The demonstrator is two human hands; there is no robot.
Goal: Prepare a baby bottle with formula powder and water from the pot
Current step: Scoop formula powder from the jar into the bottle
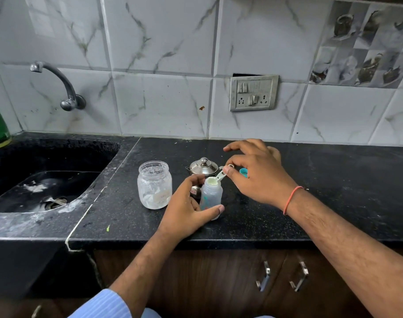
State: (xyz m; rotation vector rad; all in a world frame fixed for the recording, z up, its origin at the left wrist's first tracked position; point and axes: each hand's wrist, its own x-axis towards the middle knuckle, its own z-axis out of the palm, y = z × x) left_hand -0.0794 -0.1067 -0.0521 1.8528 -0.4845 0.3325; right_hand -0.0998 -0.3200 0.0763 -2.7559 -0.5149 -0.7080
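Note:
A small translucent baby bottle (211, 195) stands upright on the black counter, its mouth uncovered. My left hand (186, 212) wraps around its lower body. My right hand (258, 173) pinches the handle of a pale green scoop (215, 179) whose bowl, full of whitish powder, rests over the bottle's mouth. A clear plastic jar (154, 184) with white powder at the bottom stands uncapped just left of the bottle. Behind the bottle sits a small steel pot (204, 167) with a knobbed lid on.
A teal cap (243, 172) lies on the counter behind my right hand. A dark sink (44, 187) with a wall tap (58, 86) lies to the left. A switch plate (253, 92) is on the tiled wall. Cabinet handles (280, 278) are below the counter edge.

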